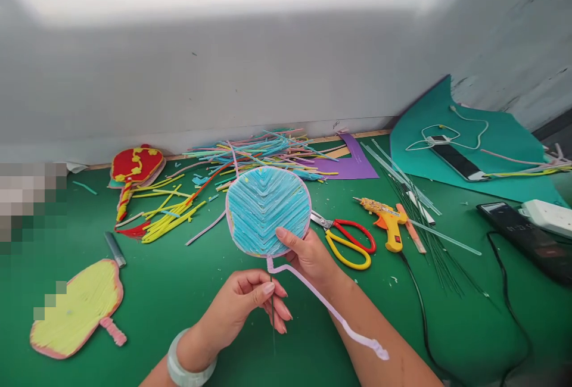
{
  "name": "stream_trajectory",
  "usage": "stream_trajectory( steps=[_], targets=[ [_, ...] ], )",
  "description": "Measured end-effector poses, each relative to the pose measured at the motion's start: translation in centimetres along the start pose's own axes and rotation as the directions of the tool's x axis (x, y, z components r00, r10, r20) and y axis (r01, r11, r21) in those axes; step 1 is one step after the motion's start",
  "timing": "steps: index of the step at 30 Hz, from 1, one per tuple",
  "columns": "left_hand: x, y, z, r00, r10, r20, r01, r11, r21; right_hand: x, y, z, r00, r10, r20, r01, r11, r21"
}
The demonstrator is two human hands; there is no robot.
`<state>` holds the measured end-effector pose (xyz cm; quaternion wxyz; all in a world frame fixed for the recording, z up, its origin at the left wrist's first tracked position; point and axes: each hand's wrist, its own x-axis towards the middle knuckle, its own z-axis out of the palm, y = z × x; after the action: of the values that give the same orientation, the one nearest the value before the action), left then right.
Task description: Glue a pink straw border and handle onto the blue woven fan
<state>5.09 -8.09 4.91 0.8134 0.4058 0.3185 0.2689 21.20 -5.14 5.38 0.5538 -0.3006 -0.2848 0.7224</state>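
A round blue fan (pixel 268 211), covered in slanting rows of pipe cleaner with a pale purple edge, is held up in front of me. My right hand (pixel 308 256) grips its lower right edge, thumb on the blue face. Below the fan, my left hand (pixel 259 300) pinches the thin green wire stem (pixel 273 321) between thumb and fingers. A lilac pipe cleaner (pixel 330 303) is wrapped around the top of the stem. Its loose end trails down to the right, across my right forearm.
A yellow fan (pixel 80 309) lies at left, a red fan (pixel 136 164) behind it. Loose pipe cleaners (pixel 268 149) are piled at the back. To the right are scissors (pixel 351 244), a yellow glue gun (pixel 388 220) with a cord, green wires (pixel 433 238) and phones (pixel 460 161) on teal sheeting.
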Motion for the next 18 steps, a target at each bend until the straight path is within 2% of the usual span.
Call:
stream_trajectory(
  steps=[18],
  targets=[
    [0.29,0.25,0.09,0.996,-0.011,-0.088,0.015,0.998,0.053,0.26,0.45,-0.60,0.999,-0.009,0.051,0.012,0.999,-0.052]
  ],
)
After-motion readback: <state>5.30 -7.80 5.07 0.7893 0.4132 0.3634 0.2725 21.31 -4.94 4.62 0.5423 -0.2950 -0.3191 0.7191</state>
